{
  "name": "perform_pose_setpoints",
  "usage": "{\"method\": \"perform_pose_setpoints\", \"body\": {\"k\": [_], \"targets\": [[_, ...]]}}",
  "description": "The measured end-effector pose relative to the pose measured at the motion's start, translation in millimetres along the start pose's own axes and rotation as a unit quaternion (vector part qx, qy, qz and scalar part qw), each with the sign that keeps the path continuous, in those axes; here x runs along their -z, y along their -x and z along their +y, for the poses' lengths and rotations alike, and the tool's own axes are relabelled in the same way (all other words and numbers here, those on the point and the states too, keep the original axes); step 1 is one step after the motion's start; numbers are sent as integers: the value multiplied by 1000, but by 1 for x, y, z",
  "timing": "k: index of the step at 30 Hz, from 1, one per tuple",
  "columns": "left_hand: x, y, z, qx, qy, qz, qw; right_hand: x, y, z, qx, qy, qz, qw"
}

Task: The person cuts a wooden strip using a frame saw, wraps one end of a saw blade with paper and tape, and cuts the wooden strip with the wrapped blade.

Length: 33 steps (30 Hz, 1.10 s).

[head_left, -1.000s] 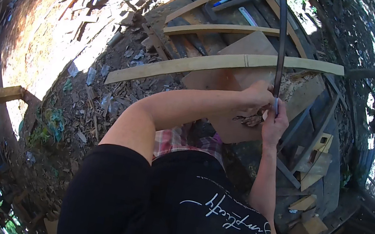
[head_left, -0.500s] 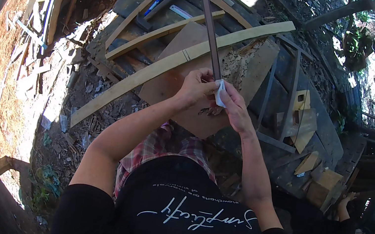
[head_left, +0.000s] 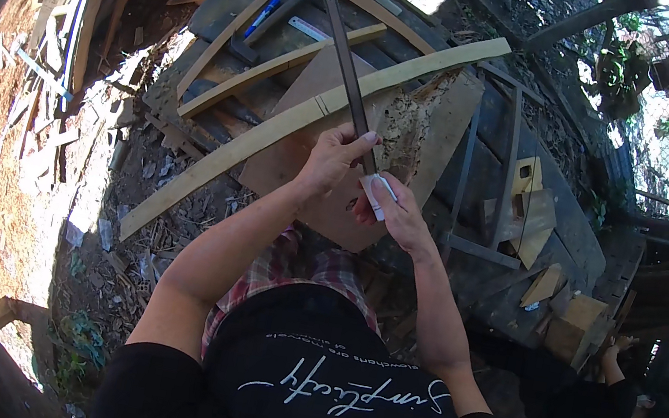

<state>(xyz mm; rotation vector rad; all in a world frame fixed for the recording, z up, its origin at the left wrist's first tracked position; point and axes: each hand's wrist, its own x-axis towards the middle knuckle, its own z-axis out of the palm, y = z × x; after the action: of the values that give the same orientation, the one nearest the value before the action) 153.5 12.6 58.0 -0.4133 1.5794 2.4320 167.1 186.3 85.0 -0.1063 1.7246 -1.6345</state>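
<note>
A long, narrow dark brown strip (head_left: 349, 64) slants away from me over the work surface. My left hand (head_left: 330, 162) is closed around its near part, thumb on top. At the strip's near end my right hand (head_left: 401, 219) pinches a folded white piece (head_left: 376, 196), like paper or cloth, against the strip. Whether the white piece wraps fully around the end cannot be seen. Beneath the strip lies a long pale wooden slat (head_left: 432, 62) with dark lines drawn across it. Under both is a brown flat sheet (head_left: 271, 164) with a rough, flaking patch.
On the dark table lie a hammer (head_left: 293, 5), a blue marker (head_left: 265, 13), a ruler (head_left: 308, 29), a wooden frame (head_left: 508, 168) and wood offcuts (head_left: 537, 227). Scrap wood (head_left: 74, 11) is piled at left. Another person's arm (head_left: 614, 361) shows at lower right.
My left hand has shifted slightly down and left along with the strip. My right hand has moved lower, and the white piece now lies flatter along the strip's near end.
</note>
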Motion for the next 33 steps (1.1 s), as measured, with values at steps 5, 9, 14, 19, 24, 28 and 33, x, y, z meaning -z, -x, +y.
{"method": "perform_pose_setpoints", "body": {"k": [5,9,14,19,24,28,33], "targets": [[-2,7,-6,8,52,-14,998,-1,-3,0,17,-28,3,999],[-1,8,-9,-4,12,-25,1000,-9,-3,6,59,3,86,995],[-4,16,-14,-2,72,-30,997,-13,-4,10,118,55,141,981],[-8,24,-23,-22,68,-44,996,-6,3,14,14,-22,72,997],[-12,31,-39,22,42,-42,998,1,15,28,56,29,99,993],[-1,45,-44,50,-71,-3,996,14,24,43,121,203,219,947],[2,87,-48,98,-247,-11,964,42,40,55,140,197,233,942]]}}
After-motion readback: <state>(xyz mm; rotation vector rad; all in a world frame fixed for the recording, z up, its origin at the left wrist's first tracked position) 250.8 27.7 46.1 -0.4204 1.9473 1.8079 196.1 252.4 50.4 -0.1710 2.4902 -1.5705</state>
